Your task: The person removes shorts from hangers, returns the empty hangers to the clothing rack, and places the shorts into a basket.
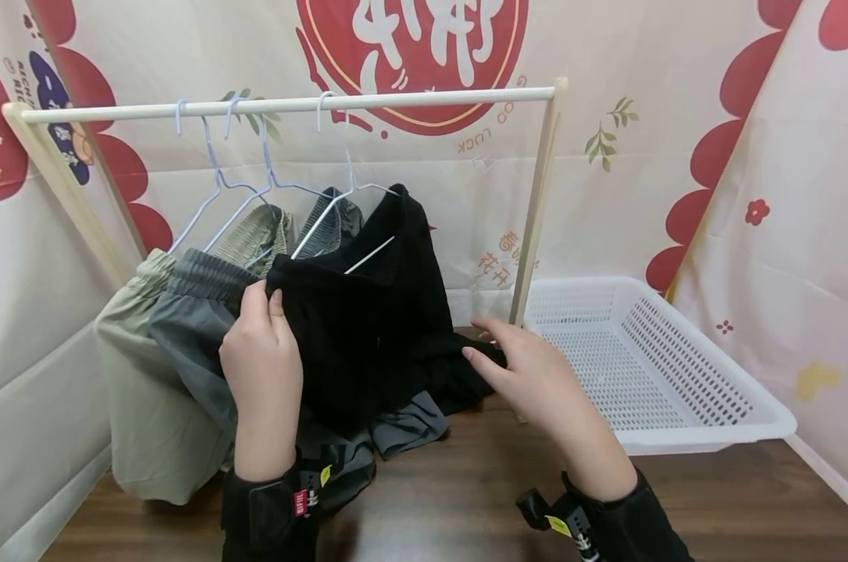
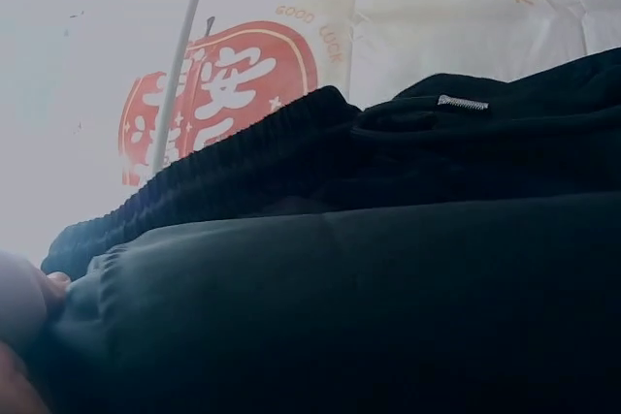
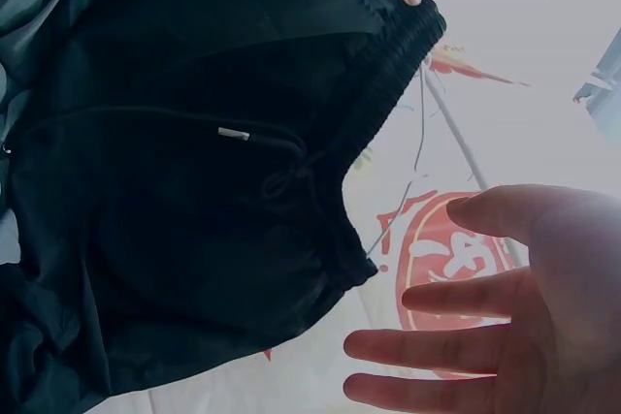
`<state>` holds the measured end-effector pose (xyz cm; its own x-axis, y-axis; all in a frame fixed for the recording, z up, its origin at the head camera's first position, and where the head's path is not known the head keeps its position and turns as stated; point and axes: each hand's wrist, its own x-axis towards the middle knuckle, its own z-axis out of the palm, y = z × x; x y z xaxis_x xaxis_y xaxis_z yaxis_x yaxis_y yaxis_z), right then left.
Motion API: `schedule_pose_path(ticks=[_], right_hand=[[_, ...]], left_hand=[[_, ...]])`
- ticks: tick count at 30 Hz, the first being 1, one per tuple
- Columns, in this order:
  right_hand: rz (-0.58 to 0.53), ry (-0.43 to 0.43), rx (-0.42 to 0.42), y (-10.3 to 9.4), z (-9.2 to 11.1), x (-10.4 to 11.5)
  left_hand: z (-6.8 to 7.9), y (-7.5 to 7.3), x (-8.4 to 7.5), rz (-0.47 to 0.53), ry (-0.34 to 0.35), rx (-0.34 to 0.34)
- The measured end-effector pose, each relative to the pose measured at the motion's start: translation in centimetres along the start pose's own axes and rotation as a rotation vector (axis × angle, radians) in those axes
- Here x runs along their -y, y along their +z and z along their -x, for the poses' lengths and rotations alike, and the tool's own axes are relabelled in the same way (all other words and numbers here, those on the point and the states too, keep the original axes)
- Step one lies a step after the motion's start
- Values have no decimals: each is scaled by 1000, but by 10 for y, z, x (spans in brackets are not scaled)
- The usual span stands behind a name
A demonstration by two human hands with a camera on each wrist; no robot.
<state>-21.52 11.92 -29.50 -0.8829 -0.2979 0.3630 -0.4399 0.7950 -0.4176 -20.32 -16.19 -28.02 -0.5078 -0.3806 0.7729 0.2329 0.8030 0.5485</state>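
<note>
Black drawstring pants (image 1: 371, 336) hang by the waistband from a white hanger (image 1: 323, 224) hooked over the rack's rod. My left hand (image 1: 264, 363) pinches the waistband's left corner between thumb and fingers. Spread and straight, the fingers of my right hand (image 1: 536, 378) are beside the pants' right side; in the right wrist view that hand (image 3: 543, 307) holds nothing. A cord with a metal tip (image 3: 233, 133) shows at the waistband. Left of the black pants hang grey pants (image 1: 195, 300) and light green pants (image 1: 150, 390) on blue hangers (image 1: 240, 221).
The rack has a white rod (image 1: 438, 99) and wooden posts (image 1: 534, 211). At the right, a white perforated basket (image 1: 712, 433) stands on the brown wooden table (image 1: 466, 499). A printed cloth (image 1: 607, 218) hangs behind and around the sides.
</note>
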Motion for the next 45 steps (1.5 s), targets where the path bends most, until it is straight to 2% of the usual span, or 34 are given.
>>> schedule_pose_path(ticks=[9,16,23,35,40,45], right_hand=[[-12,-6,-18,1,7,-4],[-26,-14,-33,1,6,-2],[-29,-7,-41,-1,6,-1],[-25,-9,-50,-5,6,-1],[-18,-8,-56,-7,5,-2],[-22,-5,-58,-8,5,-2]], left_hand=[[-5,4,-2,30,90,-74],[-14,5,-4,27,84,-94],[-23,7,-9,7,108,-104],[-38,12,-16,7,141,-104],[-42,17,-18,20,122,-83],[-38,22,-15,29,95,-56]])
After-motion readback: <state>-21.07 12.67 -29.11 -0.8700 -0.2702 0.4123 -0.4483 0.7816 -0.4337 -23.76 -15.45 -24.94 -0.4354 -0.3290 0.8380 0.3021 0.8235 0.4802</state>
